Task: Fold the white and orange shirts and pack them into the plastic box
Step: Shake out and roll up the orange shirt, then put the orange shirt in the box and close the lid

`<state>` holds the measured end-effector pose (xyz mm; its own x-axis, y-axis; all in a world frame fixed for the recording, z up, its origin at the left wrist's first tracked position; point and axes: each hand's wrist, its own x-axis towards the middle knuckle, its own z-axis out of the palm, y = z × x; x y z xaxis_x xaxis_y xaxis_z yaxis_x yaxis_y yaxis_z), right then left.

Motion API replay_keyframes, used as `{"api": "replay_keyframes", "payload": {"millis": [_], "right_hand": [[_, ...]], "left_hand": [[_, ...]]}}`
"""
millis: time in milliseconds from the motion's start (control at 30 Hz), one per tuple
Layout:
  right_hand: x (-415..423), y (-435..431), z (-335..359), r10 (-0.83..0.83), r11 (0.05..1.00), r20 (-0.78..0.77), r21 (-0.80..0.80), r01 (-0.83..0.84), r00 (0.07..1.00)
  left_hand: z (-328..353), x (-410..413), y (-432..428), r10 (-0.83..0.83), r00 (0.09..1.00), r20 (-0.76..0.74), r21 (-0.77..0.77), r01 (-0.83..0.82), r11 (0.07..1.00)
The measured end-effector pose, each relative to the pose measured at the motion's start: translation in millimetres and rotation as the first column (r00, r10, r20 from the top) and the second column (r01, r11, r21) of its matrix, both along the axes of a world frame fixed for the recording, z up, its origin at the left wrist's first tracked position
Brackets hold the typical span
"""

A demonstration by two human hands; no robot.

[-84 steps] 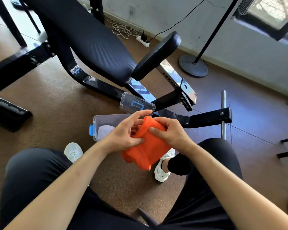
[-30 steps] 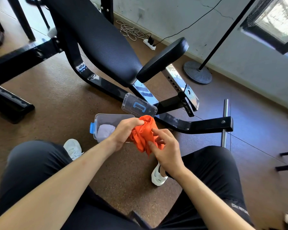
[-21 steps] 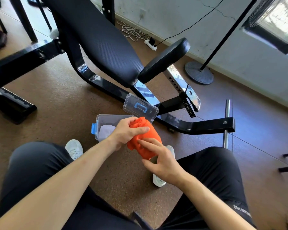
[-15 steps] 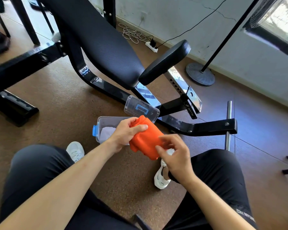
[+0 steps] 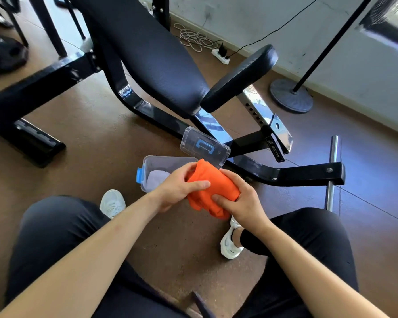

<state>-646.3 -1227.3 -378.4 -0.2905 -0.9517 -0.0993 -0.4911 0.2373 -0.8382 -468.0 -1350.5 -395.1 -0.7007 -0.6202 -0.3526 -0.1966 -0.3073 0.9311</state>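
1. Head view: one orange shirt (image 5: 213,190), bunched into a compact roll, is held in the air between both hands, just above and in front of the near right corner of the plastic box (image 5: 168,159).
2. The left hand (image 5: 177,188) grips the shirt's left side, fingers curled over the top and thumb lying across the front; the right hand (image 5: 241,200) clasps the right side, thumb pressed into the cloth.
3. One clear box sits on the floor with a blue latch on its left end; a pale bundle inside, probably the white shirt (image 5: 156,179), looks hazy through the plastic.
4. One clear lid (image 5: 205,146) with a blue handle leans tilted behind the box.
5. The floor (image 5: 90,145) is brown and speckled. One black weight bench (image 5: 152,53) stands behind the box, before a pale wall (image 5: 251,19).
6. Two white shoes (image 5: 112,203) flank the patch of floor below the hands.
7. One round stand base (image 5: 291,96) and one power strip (image 5: 221,56) lie near the wall.
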Motion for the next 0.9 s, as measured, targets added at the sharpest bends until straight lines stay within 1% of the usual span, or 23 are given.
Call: {"api": "replay_keyframes", "payload": {"millis": [167,267,333,433,500,600,667,800,900], "right_hand": [[-1.5,-23.2,-35.8,0.053,0.982,-0.009,0.182,-0.051,0.999],[0.0,-43.4,-61.2,0.155,0.943,0.012,0.296,-0.151,0.988],[-2.9,-62.3,-79.5,0.254,0.888,0.090,0.373,-0.269,0.963],[-13.3,-90.7,-107.4,0.366,0.782,0.235,0.446,-0.434,0.901],[-19.4,-108.3,-123.6,0.393,0.736,0.292,0.469,-0.489,0.872],[-27.1,-132.7,-147.0,0.337,0.733,0.344,0.489,-0.474,0.876],[-34.4,-149.0,-164.3,0.311,0.746,0.323,0.500,-0.440,0.894],[-62.6,-177.8,-210.0,0.234,0.785,0.167,0.549,-0.287,0.958],[-82.2,-186.5,-250.1,0.112,0.811,0.016,0.576,-0.101,0.994]], "left_hand": [[-36.3,4.8,-1.6,0.060,0.980,0.189,0.114,-0.083,0.990],[-59.2,10.8,-2.2,0.165,0.953,0.253,0.153,-0.208,0.966],[-74.8,16.0,-6.5,0.237,0.918,0.319,0.106,-0.282,0.953],[-94.7,22.2,-17.1,0.329,0.838,0.436,-0.033,-0.350,0.936],[-105.2,22.8,-30.4,0.379,0.784,0.491,-0.080,-0.393,0.916],[-119.2,8.7,-61.2,0.374,0.772,0.514,-0.096,-0.382,0.919],[-134.7,-7.7,-85.6,0.363,0.782,0.507,-0.079,-0.377,0.923],[-179.0,-35.8,-130.0,0.333,0.793,0.510,-0.009,-0.382,0.924],[-222.1,-45.4,-154.7,0.337,0.773,0.537,-0.041,-0.376,0.926]]}}
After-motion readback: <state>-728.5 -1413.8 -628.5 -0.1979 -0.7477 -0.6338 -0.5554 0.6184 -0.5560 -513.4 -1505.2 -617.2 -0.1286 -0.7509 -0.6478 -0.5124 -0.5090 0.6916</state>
